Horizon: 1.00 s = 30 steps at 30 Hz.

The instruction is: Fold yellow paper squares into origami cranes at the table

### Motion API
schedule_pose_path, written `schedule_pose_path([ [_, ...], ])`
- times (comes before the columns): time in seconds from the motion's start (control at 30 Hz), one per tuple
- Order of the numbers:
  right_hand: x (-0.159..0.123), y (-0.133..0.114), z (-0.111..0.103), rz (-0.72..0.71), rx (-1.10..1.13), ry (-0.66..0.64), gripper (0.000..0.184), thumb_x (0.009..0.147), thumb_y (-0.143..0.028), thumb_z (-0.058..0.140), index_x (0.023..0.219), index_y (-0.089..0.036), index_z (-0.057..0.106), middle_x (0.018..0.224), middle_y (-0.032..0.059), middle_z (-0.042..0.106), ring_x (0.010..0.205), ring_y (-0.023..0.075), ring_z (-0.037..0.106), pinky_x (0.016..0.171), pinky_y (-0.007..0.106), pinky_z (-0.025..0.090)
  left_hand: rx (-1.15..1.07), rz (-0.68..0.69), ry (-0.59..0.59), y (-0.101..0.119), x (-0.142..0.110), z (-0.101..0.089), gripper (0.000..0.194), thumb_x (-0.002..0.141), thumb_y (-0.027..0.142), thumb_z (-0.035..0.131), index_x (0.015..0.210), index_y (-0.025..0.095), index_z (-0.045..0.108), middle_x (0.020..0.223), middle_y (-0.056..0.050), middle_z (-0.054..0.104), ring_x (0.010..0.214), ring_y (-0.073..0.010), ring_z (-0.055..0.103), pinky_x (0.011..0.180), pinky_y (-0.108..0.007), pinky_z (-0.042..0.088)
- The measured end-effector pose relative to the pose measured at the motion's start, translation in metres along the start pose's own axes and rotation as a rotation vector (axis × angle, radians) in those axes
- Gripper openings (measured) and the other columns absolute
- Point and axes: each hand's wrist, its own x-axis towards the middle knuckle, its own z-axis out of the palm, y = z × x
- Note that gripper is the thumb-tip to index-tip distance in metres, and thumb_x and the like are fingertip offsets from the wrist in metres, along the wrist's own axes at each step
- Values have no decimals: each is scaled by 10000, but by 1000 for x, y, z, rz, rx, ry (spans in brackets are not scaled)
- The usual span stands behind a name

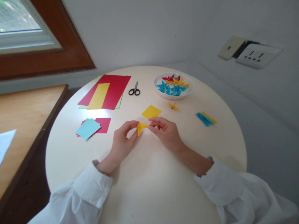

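Between my two hands is a small piece of folded yellow paper, partly opened into pointed flaps. My left hand pinches its left side between thumb and fingers. With thumb and forefinger, my right hand grips the point at its right end. Just beyond my fingers a flat yellow paper square lies on the table. A finished yellow paper crane sits farther back to the right.
A white dish holds red, yellow and blue paper cranes. Black-handled scissors lie beside large coloured sheets. Light blue squares overlap red ones at left; folded blue and yellow strips are at right on the round table.
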Motion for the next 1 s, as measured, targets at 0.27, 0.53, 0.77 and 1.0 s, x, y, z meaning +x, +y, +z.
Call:
schedule_pose_path([
  [0.27,-1,1,0,-8,-22,-3,248,693,-265,650,928,-187,654,759,27,698,701,147,623,649,278,443,30,20,-1,0,-1,0,205,702,112,572,893,177,604,878,-40,666,836,-140,630,842,-304,524],
  [0.53,-1,0,0,-10,-17,-28,244,679,-273,662,911,-197,654,836,42,709,756,164,646,666,287,451,65,28,-29,-1,-2,1,200,704,119,573,893,174,605,869,-40,666,827,-142,628,808,-291,528],
  [0.77,-2,-1,1,5,-22,-44,304,672,-254,663,971,-207,640,840,37,703,787,168,647,669,281,453,111,40,-36,1,-3,0,185,704,119,571,876,176,604,849,-38,668,807,-147,630,776,-285,529],
  [1.0,-2,-2,0,9,-16,-51,271,674,-231,651,941,-185,643,756,24,698,713,153,635,666,284,445,155,48,-54,-2,-5,1,180,713,133,583,887,176,600,866,-45,665,822,-156,626,796,-300,521],
])
